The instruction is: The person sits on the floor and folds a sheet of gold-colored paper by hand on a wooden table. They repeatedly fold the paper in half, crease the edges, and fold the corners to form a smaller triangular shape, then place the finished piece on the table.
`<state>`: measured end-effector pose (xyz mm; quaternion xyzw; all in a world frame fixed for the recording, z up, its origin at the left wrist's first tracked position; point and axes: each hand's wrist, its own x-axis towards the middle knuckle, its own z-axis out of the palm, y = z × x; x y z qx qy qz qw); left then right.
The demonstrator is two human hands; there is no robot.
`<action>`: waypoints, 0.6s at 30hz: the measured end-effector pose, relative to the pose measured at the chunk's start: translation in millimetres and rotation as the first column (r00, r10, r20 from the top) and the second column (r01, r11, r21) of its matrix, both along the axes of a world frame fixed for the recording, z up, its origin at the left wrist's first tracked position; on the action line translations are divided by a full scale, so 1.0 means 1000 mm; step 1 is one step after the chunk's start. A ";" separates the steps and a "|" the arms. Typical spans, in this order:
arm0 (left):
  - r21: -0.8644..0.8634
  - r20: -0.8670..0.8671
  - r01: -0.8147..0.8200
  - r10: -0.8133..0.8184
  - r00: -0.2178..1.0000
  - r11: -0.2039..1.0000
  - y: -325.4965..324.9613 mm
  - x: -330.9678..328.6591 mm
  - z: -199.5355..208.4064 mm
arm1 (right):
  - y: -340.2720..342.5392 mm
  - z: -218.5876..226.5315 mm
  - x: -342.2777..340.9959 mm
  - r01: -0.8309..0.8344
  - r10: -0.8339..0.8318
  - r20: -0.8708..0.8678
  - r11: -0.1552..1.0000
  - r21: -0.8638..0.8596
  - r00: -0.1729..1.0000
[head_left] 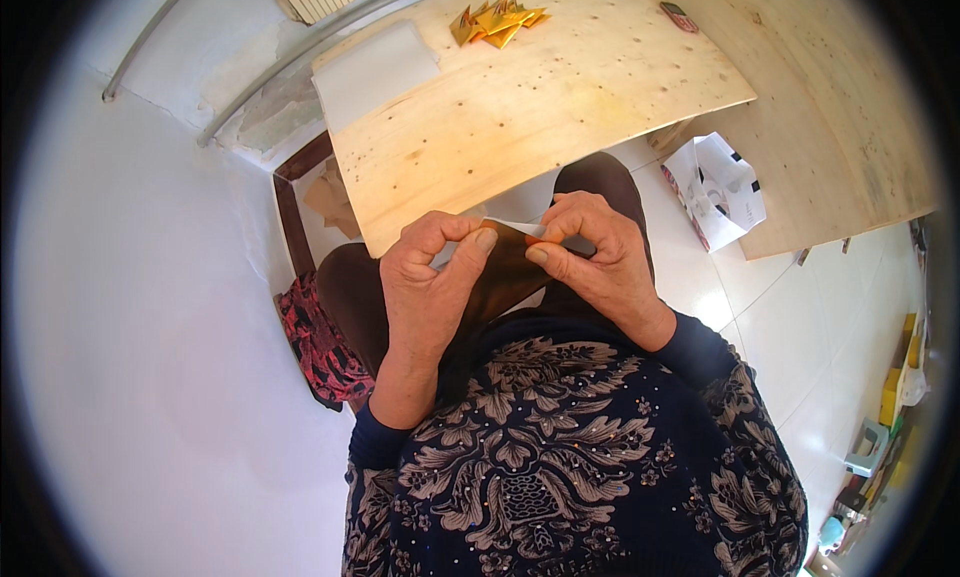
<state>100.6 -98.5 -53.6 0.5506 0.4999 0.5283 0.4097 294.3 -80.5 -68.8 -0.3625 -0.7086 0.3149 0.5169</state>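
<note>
Above my lap, both hands pinch one sheet of gold foil paper [507, 249] with a pale reverse side. My left hand [432, 277] grips its left part between thumb and bent fingers. Opposite it, my right hand [597, 252] holds the right part, thumb underneath and fingers curled over. A pale strip of the sheet shows along the top edge between the two hands, while its shaded golden face hangs below. Further away on the wooden table lies a small cluster of folded gold paper pieces [498, 22].
The wooden table [560, 97] has its near edge just beyond my hands. A pale flat sheet [378, 72] lies at its left, a red and dark phone [679, 17] at far right. A white paper bag [715, 192] stands on the floor, right. Patterned red-black cloth [318, 337] hangs left of my leg.
</note>
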 end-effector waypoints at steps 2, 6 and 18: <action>-0.002 0.014 0.002 -0.002 1.000 1.000 0.000 0.000 0.000 | -0.001 0.001 0.000 0.001 -0.001 -0.001 1.000 -0.018 1.000; -0.001 0.018 -0.002 0.002 1.000 1.000 -0.001 0.000 0.001 | -0.003 0.002 0.003 -0.038 0.043 0.053 0.995 -0.095 0.998; 0.033 -0.016 0.002 -0.001 1.000 0.999 -0.001 0.000 0.005 | -0.001 0.000 0.000 0.001 -0.001 0.010 1.000 0.007 1.000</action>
